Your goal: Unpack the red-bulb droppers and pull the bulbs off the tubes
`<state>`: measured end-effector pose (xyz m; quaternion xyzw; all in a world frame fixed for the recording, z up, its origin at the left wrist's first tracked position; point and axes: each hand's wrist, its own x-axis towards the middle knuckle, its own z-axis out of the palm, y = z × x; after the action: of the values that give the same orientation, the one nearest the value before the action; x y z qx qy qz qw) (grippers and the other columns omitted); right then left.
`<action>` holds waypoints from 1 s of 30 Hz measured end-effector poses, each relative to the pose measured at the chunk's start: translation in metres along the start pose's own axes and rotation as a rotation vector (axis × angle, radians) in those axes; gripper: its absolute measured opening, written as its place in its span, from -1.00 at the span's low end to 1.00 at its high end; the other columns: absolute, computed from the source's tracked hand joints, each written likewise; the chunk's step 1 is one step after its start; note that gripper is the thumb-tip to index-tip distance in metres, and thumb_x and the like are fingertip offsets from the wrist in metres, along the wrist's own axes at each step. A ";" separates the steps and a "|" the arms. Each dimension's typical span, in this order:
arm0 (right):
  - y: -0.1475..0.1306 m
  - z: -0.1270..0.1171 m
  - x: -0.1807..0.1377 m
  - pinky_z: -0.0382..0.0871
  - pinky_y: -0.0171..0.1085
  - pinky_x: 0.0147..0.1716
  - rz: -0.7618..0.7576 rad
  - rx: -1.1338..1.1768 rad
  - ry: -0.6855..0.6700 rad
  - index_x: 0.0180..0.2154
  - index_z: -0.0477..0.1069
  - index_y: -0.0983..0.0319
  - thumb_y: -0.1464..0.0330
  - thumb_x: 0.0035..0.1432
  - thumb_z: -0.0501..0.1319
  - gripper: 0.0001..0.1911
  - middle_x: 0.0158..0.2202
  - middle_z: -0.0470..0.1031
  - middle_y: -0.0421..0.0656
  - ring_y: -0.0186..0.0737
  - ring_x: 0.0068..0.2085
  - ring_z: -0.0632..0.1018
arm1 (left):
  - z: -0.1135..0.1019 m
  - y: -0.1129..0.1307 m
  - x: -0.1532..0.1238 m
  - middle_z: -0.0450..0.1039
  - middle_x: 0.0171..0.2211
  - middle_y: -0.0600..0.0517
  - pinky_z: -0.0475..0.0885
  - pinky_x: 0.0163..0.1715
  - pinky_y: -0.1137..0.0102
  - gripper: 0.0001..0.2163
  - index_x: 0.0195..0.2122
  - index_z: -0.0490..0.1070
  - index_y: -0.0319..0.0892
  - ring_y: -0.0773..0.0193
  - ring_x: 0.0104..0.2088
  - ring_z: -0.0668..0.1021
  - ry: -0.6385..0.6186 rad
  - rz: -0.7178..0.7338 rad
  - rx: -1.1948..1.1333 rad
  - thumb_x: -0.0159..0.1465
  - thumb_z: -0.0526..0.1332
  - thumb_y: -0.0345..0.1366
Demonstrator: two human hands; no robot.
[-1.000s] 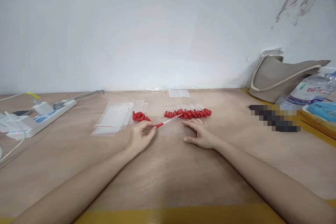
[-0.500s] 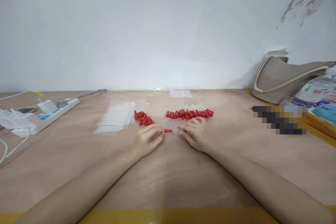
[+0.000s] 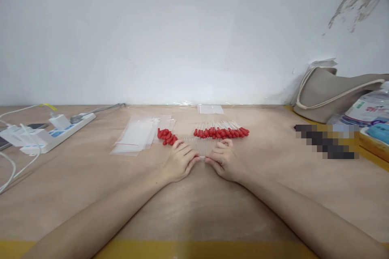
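My left hand (image 3: 183, 159) and my right hand (image 3: 225, 159) face each other low over the table, fingers closed. Between their fingertips runs a thin clear tube (image 3: 202, 157), pinched at both ends; whether a red cap sits on it is hidden by my fingers. Just behind lies a row of similar clear tubes (image 3: 204, 145), side by side. A small pile of red rubber caps (image 3: 167, 135) is beyond my left hand. Farther back, a row of white sticks or tubes with red caps (image 3: 220, 132) lies with the red ends toward me.
Clear plastic bags (image 3: 133, 135) lie at the left, near a white power strip (image 3: 75, 127) with chargers and cables. A white card (image 3: 210, 109) is by the wall. At the right are a pixelated dark object (image 3: 326, 141), a grey bag (image 3: 331, 89) and a plastic bottle (image 3: 369, 107).
The red-capped piece between my hands is no longer seen; a clear tube shows there instead. My left hand has moved right and my hands are closer together. The view has shifted slightly.
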<state>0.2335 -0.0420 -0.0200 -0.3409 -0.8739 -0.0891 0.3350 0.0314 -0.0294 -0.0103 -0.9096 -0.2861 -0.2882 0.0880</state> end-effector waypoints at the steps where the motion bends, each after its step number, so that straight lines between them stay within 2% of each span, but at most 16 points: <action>1: 0.000 0.000 -0.001 -0.04 -0.20 -0.18 -0.026 -0.011 0.021 -0.46 0.39 0.22 0.30 0.19 0.02 -0.73 -0.61 0.35 -0.25 -0.36 -0.43 0.27 | 0.000 0.001 -0.001 0.39 -0.45 0.04 0.17 -0.10 0.26 -0.84 -0.35 0.35 -0.21 0.29 -0.35 0.37 -0.006 0.016 0.007 0.26 0.01 -0.33; 5: 0.000 0.001 -0.005 -0.03 -0.20 -0.17 -0.107 -0.086 0.102 -0.41 0.40 0.22 0.32 0.17 0.05 -0.79 -0.63 0.30 -0.27 -0.37 -0.44 0.24 | -0.002 0.001 -0.003 0.36 -0.49 0.05 0.14 -0.09 0.26 -0.82 -0.37 0.35 -0.21 0.30 -0.38 0.34 -0.022 0.038 0.005 0.27 -0.02 -0.34; 9: -0.003 0.000 -0.006 -0.01 -0.21 -0.18 -0.199 -0.191 0.162 -0.39 0.39 0.23 0.35 0.16 0.07 -0.84 -0.64 0.27 -0.28 -0.39 -0.46 0.22 | -0.004 0.001 -0.003 0.29 -0.55 0.06 0.14 -0.12 0.27 -0.75 -0.48 0.29 -0.21 0.33 -0.44 0.30 -0.062 0.045 -0.015 0.28 -0.08 -0.34; 17: -0.007 -0.009 -0.004 0.01 -0.23 -0.11 -0.406 -0.365 0.335 -0.37 0.39 0.19 0.39 0.11 0.16 -0.95 -0.62 0.33 -0.36 -0.48 -0.47 0.25 | -0.010 0.002 -0.002 0.25 -0.59 0.08 0.12 -0.16 0.26 -0.68 -0.57 0.19 -0.21 0.36 -0.50 0.29 -0.155 0.042 -0.146 0.30 -0.17 -0.34; 24: -0.005 -0.011 -0.009 -0.01 -0.26 -0.11 -0.499 -0.445 0.403 -0.27 0.42 0.18 0.45 0.08 0.14 -0.85 -0.56 0.37 -0.36 -0.48 -0.39 0.32 | -0.017 0.004 -0.001 0.27 -0.62 0.09 0.11 -0.18 0.27 -0.64 -0.59 0.17 -0.20 0.36 -0.53 0.30 -0.194 0.031 -0.278 0.31 -0.22 -0.33; 27: -0.005 -0.012 -0.013 -0.04 -0.28 -0.15 -0.440 -0.449 0.322 -0.21 0.39 0.06 0.43 0.14 0.06 -0.78 -0.54 0.40 -0.38 -0.47 -0.41 0.34 | -0.019 0.004 -0.002 0.29 -0.62 0.09 0.12 -0.18 0.29 -0.63 -0.59 0.18 -0.20 0.37 -0.54 0.30 -0.200 0.018 -0.327 0.31 -0.22 -0.32; 30: -0.007 -0.013 -0.015 -0.01 -0.29 -0.21 -0.311 -0.341 0.089 -0.12 0.33 -0.06 0.41 0.18 0.00 -0.69 -0.49 0.43 -0.39 -0.46 -0.41 0.36 | -0.018 0.006 -0.003 0.31 -0.62 0.10 0.13 -0.17 0.29 -0.62 -0.60 0.19 -0.19 0.37 -0.54 0.32 -0.202 0.002 -0.385 0.31 -0.22 -0.31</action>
<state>0.2445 -0.0604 -0.0194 -0.2497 -0.8726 -0.3007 0.2929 0.0241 -0.0413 0.0033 -0.9341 -0.2324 -0.2449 -0.1164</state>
